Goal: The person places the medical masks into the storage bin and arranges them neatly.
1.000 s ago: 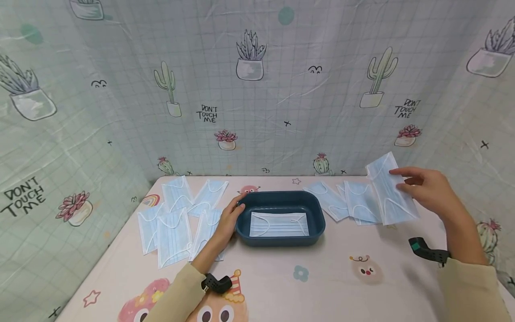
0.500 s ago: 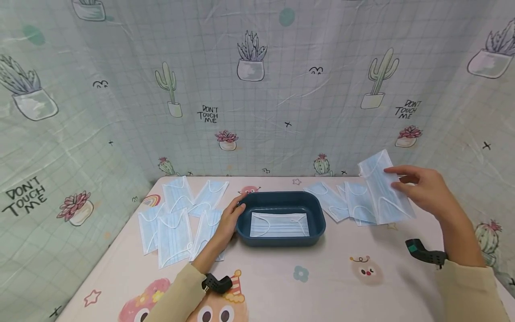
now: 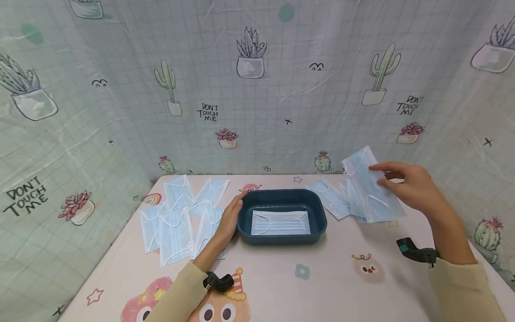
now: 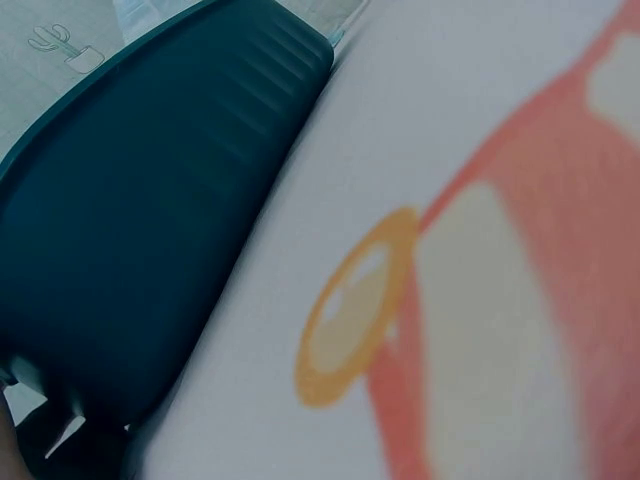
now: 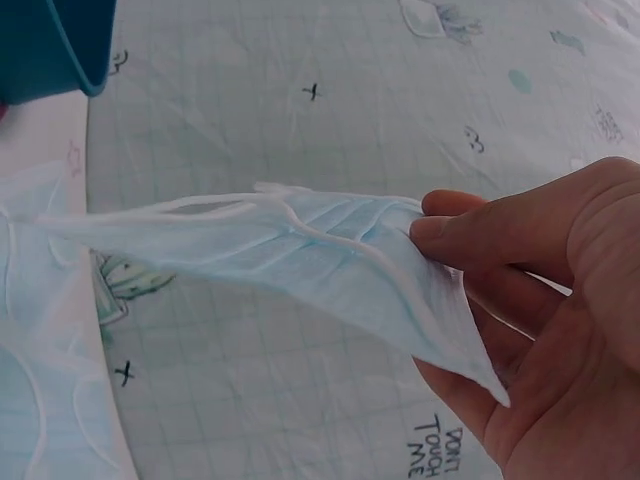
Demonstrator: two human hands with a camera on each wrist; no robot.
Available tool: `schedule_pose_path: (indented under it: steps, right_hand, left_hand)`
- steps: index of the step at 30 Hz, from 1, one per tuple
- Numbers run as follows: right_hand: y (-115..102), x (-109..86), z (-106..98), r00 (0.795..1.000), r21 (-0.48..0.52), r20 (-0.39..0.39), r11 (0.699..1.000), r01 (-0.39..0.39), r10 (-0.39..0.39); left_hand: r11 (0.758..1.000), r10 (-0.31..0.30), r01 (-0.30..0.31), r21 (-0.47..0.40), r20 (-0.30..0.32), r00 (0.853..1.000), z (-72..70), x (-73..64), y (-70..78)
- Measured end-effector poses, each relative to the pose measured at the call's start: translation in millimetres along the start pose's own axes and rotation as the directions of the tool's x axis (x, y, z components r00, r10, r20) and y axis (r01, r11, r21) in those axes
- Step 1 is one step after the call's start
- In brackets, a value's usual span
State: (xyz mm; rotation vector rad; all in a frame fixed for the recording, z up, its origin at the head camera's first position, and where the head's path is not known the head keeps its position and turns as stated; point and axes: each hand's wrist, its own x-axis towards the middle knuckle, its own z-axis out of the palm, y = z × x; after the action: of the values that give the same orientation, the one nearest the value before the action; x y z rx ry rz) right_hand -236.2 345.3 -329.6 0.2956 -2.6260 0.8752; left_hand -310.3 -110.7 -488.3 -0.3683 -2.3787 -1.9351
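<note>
A blue pleated face mask (image 3: 369, 183) is pinched between thumb and fingers of my right hand (image 3: 414, 185), raised and tilted over the right-hand masks. In the right wrist view the mask (image 5: 300, 245) hangs out to the left of the hand (image 5: 550, 290), its white ear loop showing. My left hand (image 3: 228, 221) holds the left end of a dark blue plastic box (image 3: 281, 240). One face mask (image 3: 280, 223) lies flat inside the box. The left wrist view shows mostly the box's side (image 4: 150, 200); little of the left hand appears there.
Several face masks (image 3: 175, 230) lie overlapping left of the box, partly behind the left forearm. More masks (image 3: 329, 199) lie to its right, under the raised one. A printed cloth (image 3: 281, 120) hangs behind the table (image 3: 330, 290).
My right hand has moved left with the pinched mask, towards the box, and now covers more of the masks below. The left hand and the box stay in place.
</note>
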Motion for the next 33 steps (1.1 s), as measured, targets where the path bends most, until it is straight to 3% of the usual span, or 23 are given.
schedule_pose_path:
  steps: [4, 15, 24, 33]
  right_hand:
    - [-11.3, 3.1, 5.9, 0.999, 0.000, 0.018, 0.999, 0.039, -0.039]
    - [-48.6, 28.3, 27.7, 0.986, -0.002, 0.161, 0.999, 0.048, -0.047]
    - [-72.6, 52.5, 41.5, 0.952, 0.078, 0.260, 0.986, 0.145, -0.161]
    - [-84.6, 77.4, 62.8, 0.889, 0.173, 0.358, 0.956, 0.238, -0.286]
  left_hand:
    - [1.000, 0.002, -0.002, -0.008, 0.001, 1.000, 0.9, 0.9, 0.3]
    - [1.000, 0.000, -0.001, -0.017, -0.004, 1.000, 3.7, 0.0, -0.2]
    - [1.000, -0.001, 0.001, 0.006, -0.013, 1.000, 4.4, 0.9, -2.4]
    - [1.000, 0.007, -0.007, -0.003, -0.015, 1.000, 0.5, 0.6, 1.6]
